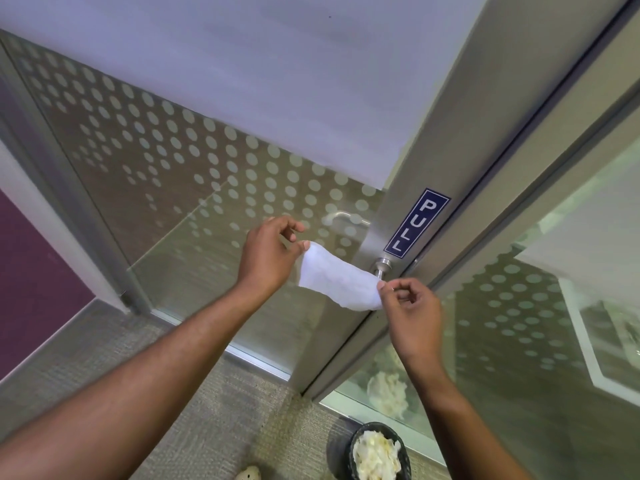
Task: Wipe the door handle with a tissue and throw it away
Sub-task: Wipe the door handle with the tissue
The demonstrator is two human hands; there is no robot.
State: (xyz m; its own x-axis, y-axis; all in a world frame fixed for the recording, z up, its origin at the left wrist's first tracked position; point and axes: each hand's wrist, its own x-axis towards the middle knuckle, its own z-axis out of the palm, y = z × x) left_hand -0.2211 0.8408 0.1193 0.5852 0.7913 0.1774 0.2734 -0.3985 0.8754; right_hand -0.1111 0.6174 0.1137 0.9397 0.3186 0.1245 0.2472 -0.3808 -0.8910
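Right, nearest to me, below the door handle (380, 268): a black bin (377, 452) on the carpet, holding crumpled tissues. My left hand (268, 252) pinches the tissue (337, 282) at its left end, my right hand (410, 306) pinches the right end; it's stretched between them, over the handle's lever. PULL sticker (417, 223) sits just above the handle on the door frame.

The tissue (337, 282) is soft white paper, the door handle (381, 266) is shiny smooth metal, the door frame (460, 140) is dull grey metal, the glass (194, 188) has frosty dots, and the carpet (221, 410) looks rough.
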